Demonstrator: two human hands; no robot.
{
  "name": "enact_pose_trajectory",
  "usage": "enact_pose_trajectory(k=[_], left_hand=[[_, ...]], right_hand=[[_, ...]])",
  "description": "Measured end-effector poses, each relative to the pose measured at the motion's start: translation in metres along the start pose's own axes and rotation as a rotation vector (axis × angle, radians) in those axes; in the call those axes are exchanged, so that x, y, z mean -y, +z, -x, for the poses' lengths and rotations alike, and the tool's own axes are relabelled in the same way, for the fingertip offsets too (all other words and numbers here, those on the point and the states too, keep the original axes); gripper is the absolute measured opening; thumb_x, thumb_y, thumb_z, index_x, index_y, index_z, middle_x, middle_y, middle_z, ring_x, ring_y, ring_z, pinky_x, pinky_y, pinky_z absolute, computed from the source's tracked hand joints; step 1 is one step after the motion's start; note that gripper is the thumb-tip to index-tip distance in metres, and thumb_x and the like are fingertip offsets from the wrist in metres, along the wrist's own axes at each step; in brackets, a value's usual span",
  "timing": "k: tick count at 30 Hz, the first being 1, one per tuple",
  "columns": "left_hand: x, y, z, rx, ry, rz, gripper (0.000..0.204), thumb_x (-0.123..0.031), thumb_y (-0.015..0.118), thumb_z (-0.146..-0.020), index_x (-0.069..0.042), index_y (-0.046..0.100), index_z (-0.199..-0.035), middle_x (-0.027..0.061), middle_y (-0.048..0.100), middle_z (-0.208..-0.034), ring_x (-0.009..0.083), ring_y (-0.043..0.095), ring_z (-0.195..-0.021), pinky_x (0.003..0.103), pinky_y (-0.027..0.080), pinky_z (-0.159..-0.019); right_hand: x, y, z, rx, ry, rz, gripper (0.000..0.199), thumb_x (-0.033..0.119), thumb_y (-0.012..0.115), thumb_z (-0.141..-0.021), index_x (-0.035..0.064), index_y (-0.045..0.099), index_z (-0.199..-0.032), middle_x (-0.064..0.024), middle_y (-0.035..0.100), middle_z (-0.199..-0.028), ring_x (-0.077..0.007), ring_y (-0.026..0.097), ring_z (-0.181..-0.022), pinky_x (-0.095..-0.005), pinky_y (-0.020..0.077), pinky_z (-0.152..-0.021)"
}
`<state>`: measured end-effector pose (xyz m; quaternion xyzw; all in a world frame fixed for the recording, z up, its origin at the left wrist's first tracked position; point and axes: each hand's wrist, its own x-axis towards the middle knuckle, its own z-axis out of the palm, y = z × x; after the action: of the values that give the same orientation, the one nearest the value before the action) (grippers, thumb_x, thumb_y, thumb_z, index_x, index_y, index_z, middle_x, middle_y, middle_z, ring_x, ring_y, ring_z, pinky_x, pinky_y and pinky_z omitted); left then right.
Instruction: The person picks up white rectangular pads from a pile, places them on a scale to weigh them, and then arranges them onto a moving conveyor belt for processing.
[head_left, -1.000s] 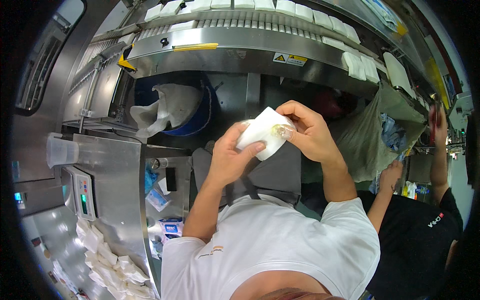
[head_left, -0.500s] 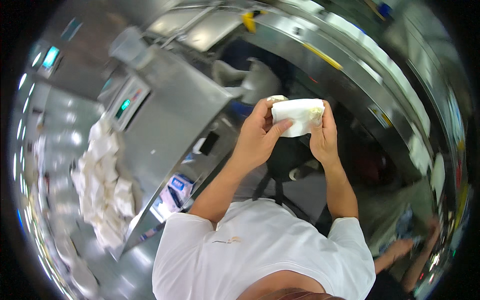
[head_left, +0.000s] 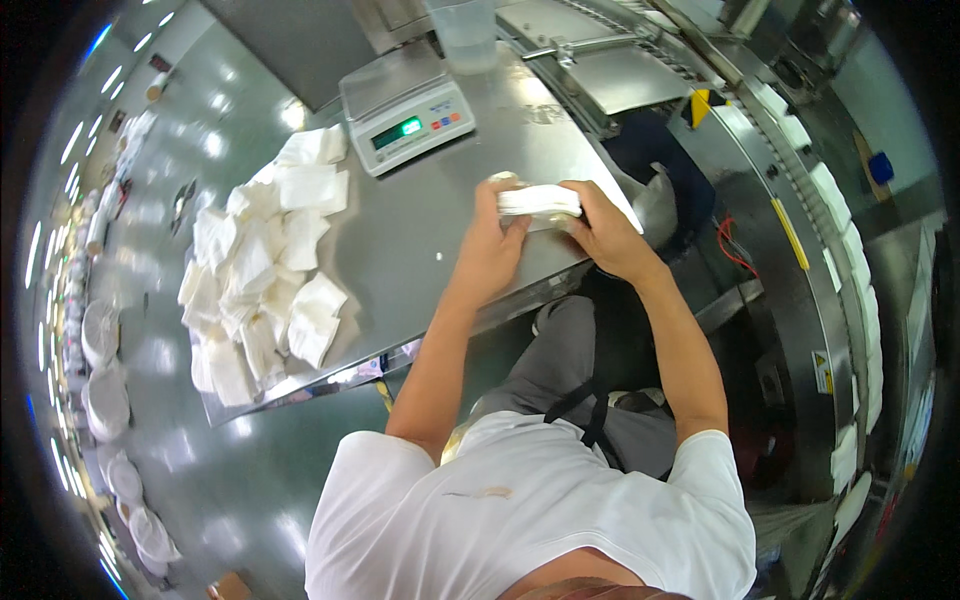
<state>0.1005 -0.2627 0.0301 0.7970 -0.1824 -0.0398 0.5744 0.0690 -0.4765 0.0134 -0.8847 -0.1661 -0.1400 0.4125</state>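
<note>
Between my two hands, above the steel table (head_left: 400,250), is a small stack of folded white pads (head_left: 538,201), seen edge-on with its layers pressed together. My left hand (head_left: 484,248) grips its left end, thumb on the near side. My right hand (head_left: 614,237) closes on the right end, fingers bent around it. Pale covers show on some fingertips. On the left of the table lies a loose heap of similar white pads (head_left: 255,260), apart from my hands. A digital scale (head_left: 425,125) with a lit green display stands beyond the heap, its pan bare.
A clear plastic container (head_left: 464,38) stands behind the scale. To the right runs a curved steel machine (head_left: 745,150) with a row of white pads (head_left: 832,195) along its belt. A dark blue bin (head_left: 640,145) holding a grey bag sits between table and machine.
My body and view have turned left toward the table. The stack, earlier broad side up over the dark gap, is now edge-on above the table's edge. Both hands keep hold.
</note>
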Motion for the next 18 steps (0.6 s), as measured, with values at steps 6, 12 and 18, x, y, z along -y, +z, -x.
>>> enact_pose_trajectory(k=[6, 12, 18], left_hand=[[0.01, -0.02, -0.006, 0.026, 0.004, 0.104, 0.033, -0.012, 0.066, -0.099, -0.002, 0.057, -0.129, 0.012, 0.068, -0.112, 0.0183, 0.066, -0.1, 0.033, 0.052, -0.086], [-0.029, -0.125, -0.094, 0.102, -0.022, 0.114, 0.028, -0.017, 0.074, -0.096, 0.002, 0.066, -0.115, 0.0082, 0.069, -0.104, 0.0165, 0.069, -0.092, 0.034, 0.06, -0.08], [0.068, -0.284, -0.262, 0.097, 0.853, -0.925, 0.048, -0.025, 0.082, -0.088, -0.007, 0.069, -0.13, 0.0162, 0.073, -0.117, 0.0378, 0.068, -0.097, 0.045, 0.054, -0.088]], right_hand=[[0.013, 0.013, -0.015, 0.007, 0.07, -0.228, 0.019, 0.008, 0.059, -0.1, 0.0019, 0.057, -0.118, -0.0109, 0.061, -0.08, -0.0163, 0.058, -0.074, -0.0323, 0.0483, -0.07], [0.057, 0.009, -0.073, -0.052, 0.346, -0.733, 0.024, 0.022, 0.056, -0.107, 0.0006, 0.06, -0.119, -0.0064, 0.069, -0.097, -0.0117, 0.065, -0.084, -0.0286, 0.055, -0.076], [0.028, 0.047, -0.034, -0.064, -0.033, -0.709, 0.029, 0.032, 0.054, -0.108, 0.0045, 0.058, -0.119, -0.009, 0.07, -0.099, -0.021, 0.07, -0.087, -0.0374, 0.0576, -0.076]])
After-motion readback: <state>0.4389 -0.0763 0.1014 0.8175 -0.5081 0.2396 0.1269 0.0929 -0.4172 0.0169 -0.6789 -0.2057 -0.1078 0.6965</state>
